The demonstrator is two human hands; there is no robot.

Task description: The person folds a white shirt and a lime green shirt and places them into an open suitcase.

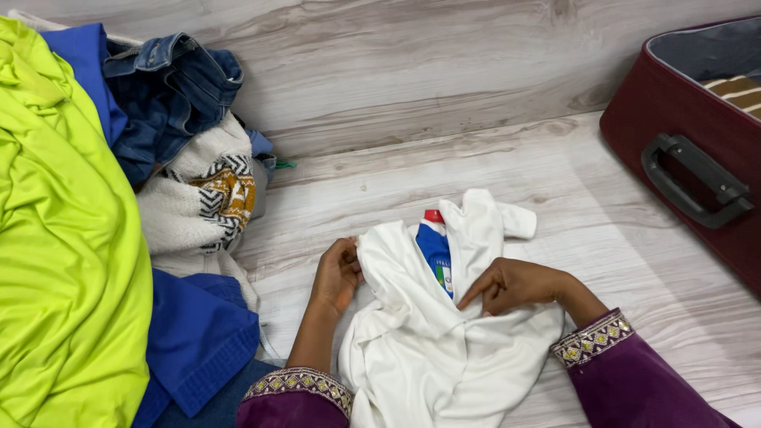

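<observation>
1. My left hand [337, 273]: fingers curled shut on the edge of the white shirt [432, 349].
2. My right hand [507, 285]: pinching its middle fold.
3. Shirt: crumpled on the wooden floor [444, 87], between the clothes pile [71, 238] and the maroon suitcase [674, 111].
4. Step, I judge: mid-fold; next calls for flattening.

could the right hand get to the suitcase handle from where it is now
Probably yes. The right hand rests on the white shirt, and only bare wood floor lies between it and the black handle on the maroon suitcase; it may need a stretch.
</observation>
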